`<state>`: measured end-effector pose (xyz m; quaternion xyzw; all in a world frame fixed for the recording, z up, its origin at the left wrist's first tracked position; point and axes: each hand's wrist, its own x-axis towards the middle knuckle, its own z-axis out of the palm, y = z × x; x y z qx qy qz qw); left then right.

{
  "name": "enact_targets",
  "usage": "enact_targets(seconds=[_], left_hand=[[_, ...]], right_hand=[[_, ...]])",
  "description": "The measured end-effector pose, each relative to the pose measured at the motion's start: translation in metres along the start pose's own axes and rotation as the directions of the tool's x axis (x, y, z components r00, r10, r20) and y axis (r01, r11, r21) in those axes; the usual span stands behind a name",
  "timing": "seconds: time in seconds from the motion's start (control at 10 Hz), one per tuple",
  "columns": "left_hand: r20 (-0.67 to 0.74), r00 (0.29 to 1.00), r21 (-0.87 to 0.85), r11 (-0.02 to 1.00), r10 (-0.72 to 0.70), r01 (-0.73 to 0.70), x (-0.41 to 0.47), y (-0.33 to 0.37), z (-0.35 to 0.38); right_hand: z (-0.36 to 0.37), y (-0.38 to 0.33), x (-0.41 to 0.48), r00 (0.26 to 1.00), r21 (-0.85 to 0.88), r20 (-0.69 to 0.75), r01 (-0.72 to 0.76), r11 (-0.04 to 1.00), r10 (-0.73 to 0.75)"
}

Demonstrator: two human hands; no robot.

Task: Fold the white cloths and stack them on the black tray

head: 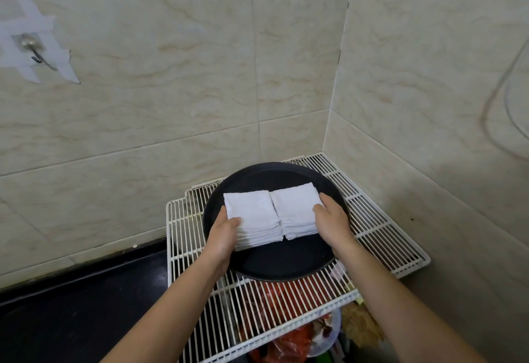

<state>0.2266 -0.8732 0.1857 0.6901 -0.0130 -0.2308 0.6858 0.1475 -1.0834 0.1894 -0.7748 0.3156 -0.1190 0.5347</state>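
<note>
Left hand [224,229] grips the left cloth stack [252,216], right hand [332,219] the right cloth stack [294,208], side by side between them.

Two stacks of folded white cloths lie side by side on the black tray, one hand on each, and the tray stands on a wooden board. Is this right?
No. The head view shows the black tray on a white wire rack, not a wooden board. The rest holds: left hand on left stack, right hand on right stack.
</note>
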Motion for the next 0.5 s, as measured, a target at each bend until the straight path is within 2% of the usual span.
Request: enact_targets(seconds=[0.3,0.4,0.5], left_hand=[[0.004,0.999,0.125,0.991,0.037,-0.037,-0.005,-0.007,0.002],[-0.01,1.0,0.07,0.998,0.004,-0.003,-0.006,-0.003,-0.001],[-0.121,0.982,0.234,0.965,0.148,-0.117,-0.021,0.001,-0.01]], right_hand=[[-0.005,0.004,0.002,1.0,-0.019,0.028,0.008,1.0,-0.007],[-0.006,0.006,0.004,0.998,-0.035,0.048,0.029,0.999,-0.027],[-0.015,-0.003,0.006,0.997,-0.136,0.021,0.082,0.987,-0.08]])
